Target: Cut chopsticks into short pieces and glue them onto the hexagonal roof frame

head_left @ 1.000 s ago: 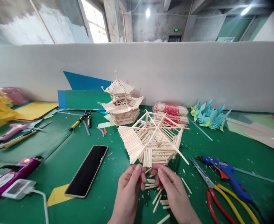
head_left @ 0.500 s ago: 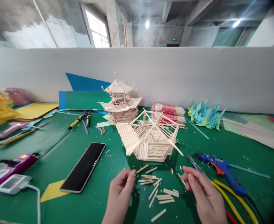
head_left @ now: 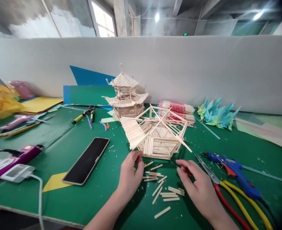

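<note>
the stick frame (head_left: 158, 145), the landmark for all positions, rests on the table (head_left: 95, 201) ahead of both hands; it is a many-sided, open lattice of smooth, pale, round wooden sticks, with one sloping roof panel of close-set sticks at its left and bare crossing rafters over the remainder. short cut sticks (head_left: 171, 195) of the same material lie scattered in front of the frame. the left hand (head_left: 131, 169) is placed at the frame's front left corner with fingers bent; whether it grasps a stick or touches the frame cannot be told. the right hand (head_left: 196, 182) is in front of and to the right of the frame, released, thumb and fingers curved apart. behind the frame, to the left, stands a tiered pagoda model (head_left: 125, 102) of similar sticks; behind, to the right, lie film-wrapped stick bundles (head_left: 176, 105) with red bands. right of the frame lie a blue plastic glue gun (head_left: 234, 171) and a metal-bladed cutting tool (head_left: 210, 172). the frame overlaps the base of the pagoda and part of the bundles; the left fingertips are hard to make out; the cutting tool's handles are cut off below. the table surface is smooth, green and speckled with scraps. beyond the frame rises a plain whitish partition (head_left: 167, 67), with patchy grey walls and a bright window (head_left: 104, 19) above it.
</note>
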A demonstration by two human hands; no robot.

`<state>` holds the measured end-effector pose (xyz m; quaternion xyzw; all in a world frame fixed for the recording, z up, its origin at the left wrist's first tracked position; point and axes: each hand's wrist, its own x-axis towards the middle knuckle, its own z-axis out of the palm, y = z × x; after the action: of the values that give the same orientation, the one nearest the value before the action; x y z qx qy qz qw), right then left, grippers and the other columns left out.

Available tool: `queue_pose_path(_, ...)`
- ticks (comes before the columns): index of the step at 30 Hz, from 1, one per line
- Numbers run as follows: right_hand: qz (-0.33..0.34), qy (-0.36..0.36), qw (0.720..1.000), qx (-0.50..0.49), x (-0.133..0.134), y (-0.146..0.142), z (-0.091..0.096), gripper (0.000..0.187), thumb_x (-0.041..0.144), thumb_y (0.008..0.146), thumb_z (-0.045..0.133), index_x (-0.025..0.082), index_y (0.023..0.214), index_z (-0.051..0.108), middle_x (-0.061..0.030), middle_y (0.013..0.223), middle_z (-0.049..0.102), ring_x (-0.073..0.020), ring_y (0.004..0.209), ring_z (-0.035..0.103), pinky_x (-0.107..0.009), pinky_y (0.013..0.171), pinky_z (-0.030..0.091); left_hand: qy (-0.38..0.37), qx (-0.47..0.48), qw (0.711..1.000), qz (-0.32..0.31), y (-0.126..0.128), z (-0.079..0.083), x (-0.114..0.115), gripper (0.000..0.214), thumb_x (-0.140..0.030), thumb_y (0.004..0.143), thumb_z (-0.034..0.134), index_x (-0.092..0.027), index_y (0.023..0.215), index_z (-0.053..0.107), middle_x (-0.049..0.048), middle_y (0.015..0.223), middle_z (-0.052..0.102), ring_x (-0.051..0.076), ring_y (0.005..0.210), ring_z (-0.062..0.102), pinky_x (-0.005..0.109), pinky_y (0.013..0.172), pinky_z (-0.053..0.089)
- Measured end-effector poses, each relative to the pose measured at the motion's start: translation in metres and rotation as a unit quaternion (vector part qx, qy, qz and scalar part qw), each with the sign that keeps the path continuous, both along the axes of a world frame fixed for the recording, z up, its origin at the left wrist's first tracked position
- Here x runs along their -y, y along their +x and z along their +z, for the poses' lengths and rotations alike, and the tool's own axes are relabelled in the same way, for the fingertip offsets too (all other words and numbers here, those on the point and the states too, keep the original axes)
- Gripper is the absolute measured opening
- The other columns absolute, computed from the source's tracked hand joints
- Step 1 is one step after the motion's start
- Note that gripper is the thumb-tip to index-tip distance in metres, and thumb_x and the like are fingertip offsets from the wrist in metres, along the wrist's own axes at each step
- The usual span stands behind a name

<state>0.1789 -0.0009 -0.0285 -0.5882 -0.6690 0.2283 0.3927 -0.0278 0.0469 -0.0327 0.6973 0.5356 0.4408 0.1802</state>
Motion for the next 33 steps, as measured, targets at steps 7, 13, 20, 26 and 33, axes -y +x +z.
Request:
queue_pose_path(7, -0.01, 0.02, 1.0, 0.006, -0.002, 0.001, -0.017, 0.02, 0.026, 0.087, 0.046, 0.02, 0.105, 0.053, -0.0017, 0.08, 0.052, -0.0145, 0.071, 0.052, -0.027, 0.066, 0.043, -0.011, -0.063, 0.998, -0.021, -0.005, -0.008, -0.002, 0.018, -0.017, 0.082, 0.041, -0.016, 0.075, 0.057, 0.0036, 0.066, 0.053, 0.017, 0.063, 0.052, 0.028, 0.06, 0.043)
queue_pose_path(13, -0.006, 0.009, 0.998, 0.055, 0.0, 0.002, -0.018, 0.022, 0.022, 0.084, 0.049, 0.021, 0.106, 0.052, -0.0033, 0.085, 0.055, -0.0178, 0.081, 0.054, -0.031, 0.074, 0.045, -0.057, -0.148, 0.985, -0.069, -0.003, -0.001, -0.004, 0.02, -0.019, 0.08, 0.045, -0.018, 0.075, 0.064, 0.0064, 0.074, 0.061, 0.021, 0.073, 0.055, 0.034, 0.07, 0.044)
queue_pose_path(20, 0.048, -0.026, 0.991, 0.121, -0.002, -0.002, -0.015, 0.026, 0.014, 0.081, 0.048, 0.022, 0.105, 0.054, -0.0035, 0.085, 0.061, -0.019, 0.081, 0.055, -0.033, 0.072, 0.047, -0.092, -0.216, 0.967, -0.101, -0.003, -0.004, -0.004, 0.021, -0.02, 0.081, 0.045, -0.018, 0.08, 0.066, 0.0085, 0.079, 0.063, 0.024, 0.076, 0.054, 0.038, 0.071, 0.041)
queue_pose_path(26, 0.133, -0.033, 0.973, 0.187, -0.009, -0.013, -0.001, 0.035, 0.008, 0.08, 0.046, 0.018, 0.113, 0.051, -0.0055, 0.095, 0.061, -0.0204, 0.088, 0.053, -0.037, 0.079, 0.044, -0.101, -0.226, 0.96, -0.135, -0.001, -0.002, -0.003, 0.021, -0.019, 0.082, 0.045, -0.017, 0.077, 0.065, 0.008, 0.076, 0.063, 0.023, 0.077, 0.054, 0.036, 0.068, 0.038)
queue_pose_path(33, 0.196, -0.099, 0.936, 0.276, -0.018, -0.017, 0.013, 0.035, 0.008, 0.082, 0.043, 0.017, 0.115, 0.05, -0.0063, 0.093, 0.061, -0.0218, 0.085, 0.051, -0.037, 0.074, 0.043, -0.094, -0.218, 0.956, -0.172, -0.001, 0.0, 0.001, 0.018, -0.016, 0.079, 0.05, -0.02, 0.069, 0.065, 0.0031, 0.067, 0.064, 0.021, 0.073, 0.055, 0.034, 0.068, 0.037)
